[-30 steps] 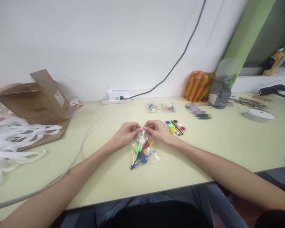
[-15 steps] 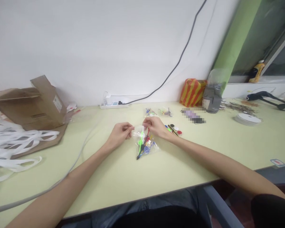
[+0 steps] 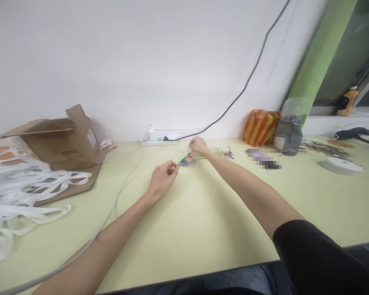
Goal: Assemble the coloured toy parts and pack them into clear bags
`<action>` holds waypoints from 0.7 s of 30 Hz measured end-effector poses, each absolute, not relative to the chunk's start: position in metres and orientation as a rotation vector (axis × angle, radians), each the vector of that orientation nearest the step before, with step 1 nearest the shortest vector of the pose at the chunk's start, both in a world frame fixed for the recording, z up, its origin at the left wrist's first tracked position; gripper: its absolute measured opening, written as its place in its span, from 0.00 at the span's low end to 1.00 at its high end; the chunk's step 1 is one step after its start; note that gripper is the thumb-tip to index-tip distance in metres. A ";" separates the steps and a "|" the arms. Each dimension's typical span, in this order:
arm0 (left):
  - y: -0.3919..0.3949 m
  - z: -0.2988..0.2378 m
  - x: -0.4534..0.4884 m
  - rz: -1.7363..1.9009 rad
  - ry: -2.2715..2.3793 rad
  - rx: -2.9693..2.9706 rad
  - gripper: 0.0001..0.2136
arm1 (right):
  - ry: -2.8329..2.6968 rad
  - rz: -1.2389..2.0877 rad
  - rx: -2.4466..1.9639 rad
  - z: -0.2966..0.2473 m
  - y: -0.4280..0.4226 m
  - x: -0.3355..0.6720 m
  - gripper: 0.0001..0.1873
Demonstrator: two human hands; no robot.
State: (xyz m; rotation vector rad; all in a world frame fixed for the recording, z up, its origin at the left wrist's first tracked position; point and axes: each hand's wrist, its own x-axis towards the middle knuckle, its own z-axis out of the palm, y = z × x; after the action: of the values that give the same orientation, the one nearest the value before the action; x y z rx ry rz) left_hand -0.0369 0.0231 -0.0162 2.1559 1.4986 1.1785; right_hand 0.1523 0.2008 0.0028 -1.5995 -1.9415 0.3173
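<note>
A small clear plastic bag (image 3: pixel 189 160) with green, red, blue and black plastic pieces in it is held between my hands, toward the back of the table. My left hand (image 3: pixel 163 177) is closed in a pinch at its lower left end, by a dark pointed tip. My right hand (image 3: pixel 199 145) pinches the top end of the bag; its fingertips are small and partly hidden. Just right of my right wrist lies another clear bag of colourful pieces (image 3: pixel 226 153). My right forearm covers part of the table there.
At left are an open cardboard box (image 3: pixel 80 143) and heaped white straps (image 3: pixel 43 184). A grey cable (image 3: pixel 117 200) crosses my left forearm. A power strip (image 3: pixel 158 142) lies by the wall. To the right stand a striped bag (image 3: pixel 260 127), a grey container (image 3: pixel 289 135) and a white spool (image 3: pixel 342 165).
Both hands have carried the bag away from me, toward the wall. My left hand now pinches its lower end. The round caps and thin stick beside my right wrist no longer show.
</note>
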 end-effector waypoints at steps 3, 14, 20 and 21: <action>0.022 -0.017 -0.034 1.107 1.546 2.292 0.09 | -1.901 0.248 -1.662 -0.002 0.211 0.151 0.13; 0.024 -0.014 -0.040 1.008 1.550 2.389 0.06 | -2.013 0.115 -1.523 0.026 0.192 0.193 0.16; 0.038 -0.017 -0.051 1.079 1.523 2.473 0.08 | -2.283 0.239 -1.242 0.034 0.122 0.264 0.12; 0.039 -0.018 -0.052 1.098 1.517 2.470 0.08 | -2.328 0.289 -1.201 0.031 0.109 0.276 0.11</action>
State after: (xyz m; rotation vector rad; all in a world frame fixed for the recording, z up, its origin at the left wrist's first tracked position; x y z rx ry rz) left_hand -0.0519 0.0395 -0.0175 2.4702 1.5165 1.0979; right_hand 0.2763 0.1086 0.0313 -1.2009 -2.3275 0.2886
